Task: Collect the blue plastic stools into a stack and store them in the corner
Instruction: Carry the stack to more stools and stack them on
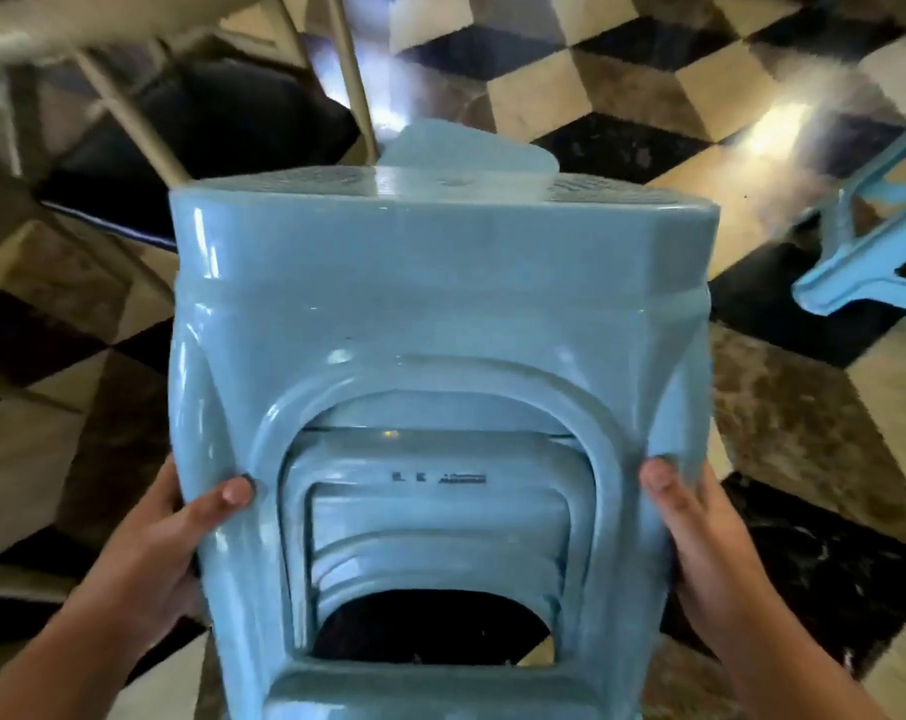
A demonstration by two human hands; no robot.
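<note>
A stack of blue plastic stools (440, 304) fills the middle of the head view, tilted so its seat points away from me. Several nested stools show through the arched side opening. My left hand (180, 537) grips the stack's left leg with the thumb on the front. My right hand (700, 537) grips the right leg the same way. Another blue stool (866, 241) shows partly at the right edge, over the floor. Part of one more blue seat (466, 148) peeks out just beyond the stack's top.
The floor (622, 96) is tiled in a black, beige and brown cube pattern. Beige furniture legs (352, 80) and a dark cushion or seat (206, 122) stand at the upper left, close behind the stack.
</note>
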